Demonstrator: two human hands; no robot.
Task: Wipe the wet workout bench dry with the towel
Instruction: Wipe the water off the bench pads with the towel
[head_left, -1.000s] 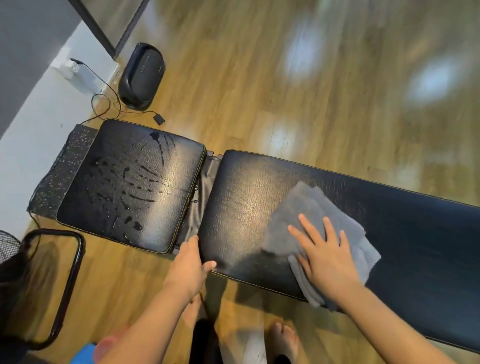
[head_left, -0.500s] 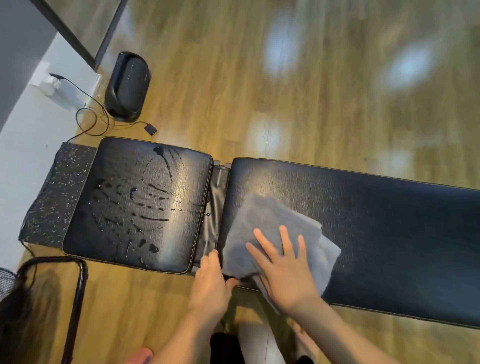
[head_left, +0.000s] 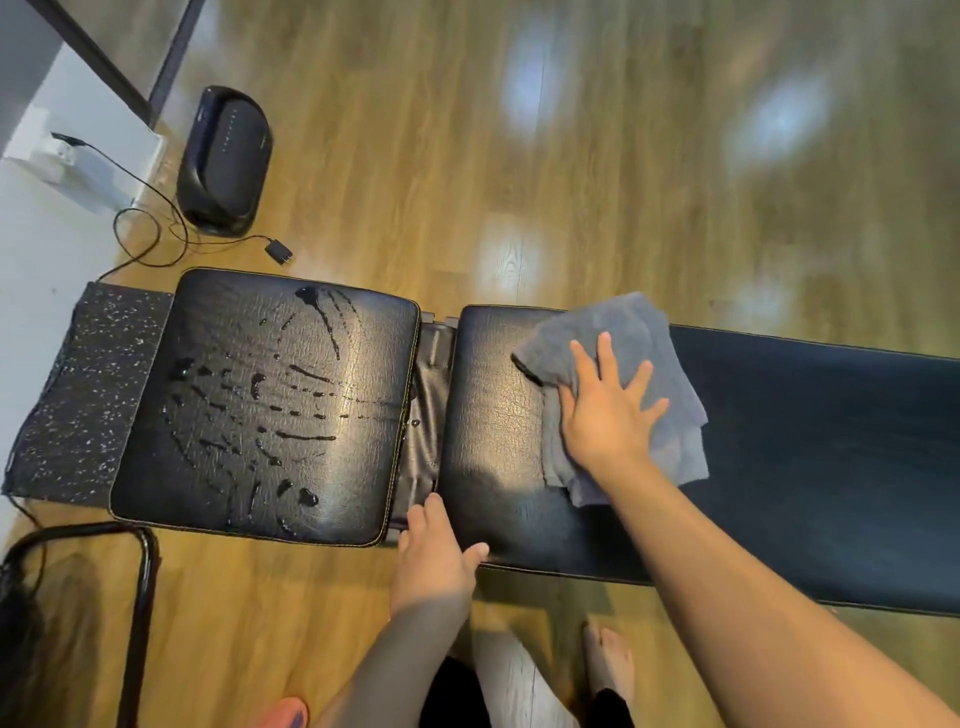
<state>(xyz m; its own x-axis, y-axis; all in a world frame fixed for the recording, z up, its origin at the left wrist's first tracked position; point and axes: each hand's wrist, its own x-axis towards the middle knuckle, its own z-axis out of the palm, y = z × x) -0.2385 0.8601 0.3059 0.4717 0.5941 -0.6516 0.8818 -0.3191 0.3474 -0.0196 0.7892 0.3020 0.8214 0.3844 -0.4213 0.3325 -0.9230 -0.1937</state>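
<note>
The black workout bench lies across the view in two pads. Its square seat pad (head_left: 208, 415) on the left is streaked with water drops. The long back pad (head_left: 805, 467) runs off to the right and looks matte. A grey towel (head_left: 613, 327) lies crumpled on the back pad near its far left corner. My right hand (head_left: 605, 410) presses flat on the towel with fingers spread. My left hand (head_left: 434, 553) rests on the near edge of the back pad beside the gap, fingers on the pad, holding nothing.
A black speckled mat (head_left: 78, 395) lies under the bench's left end. A black device (head_left: 223, 161) with a loose cable and plug (head_left: 278, 250) sits on the wooden floor behind. A black metal frame (head_left: 140, 597) stands at lower left. My bare foot (head_left: 608, 670) is below the bench.
My right hand has slid the towel from the near left edge of the back pad to its far edge. My left hand stays braced on the near edge by the gap.
</note>
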